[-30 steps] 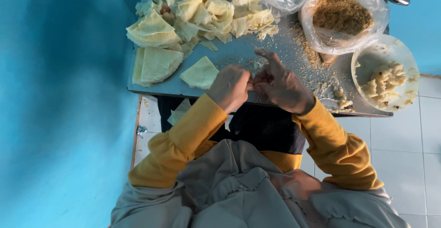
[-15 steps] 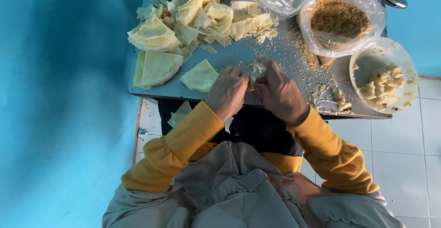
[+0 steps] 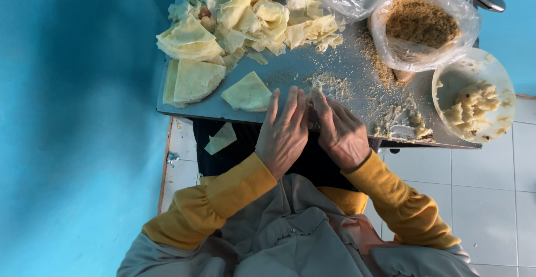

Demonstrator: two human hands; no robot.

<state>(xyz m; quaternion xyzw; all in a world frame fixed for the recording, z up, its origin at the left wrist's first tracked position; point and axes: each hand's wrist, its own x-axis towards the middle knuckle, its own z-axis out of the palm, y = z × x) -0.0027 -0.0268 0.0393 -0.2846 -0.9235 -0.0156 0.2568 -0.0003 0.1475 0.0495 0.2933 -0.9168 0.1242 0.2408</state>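
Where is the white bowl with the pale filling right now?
In the head view, the white bowl sits at the table's right end, beside the crumb bag and right of the right hand.

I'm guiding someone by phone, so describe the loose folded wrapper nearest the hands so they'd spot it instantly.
Start at the grey table with the heap of pale yellow wrappers at its far end. Nearer the left hand lies a single folded wrapper. Unlike the heap, it lies alone, flat, folded into a wedge.

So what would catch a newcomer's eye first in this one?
Probably the two hands pressed together at the table's near edge, left hand and right hand, working a small crumb-coated piece. Next, the heap of pale yellow wrappers at top left, and the bag of brown crumbs at top right.
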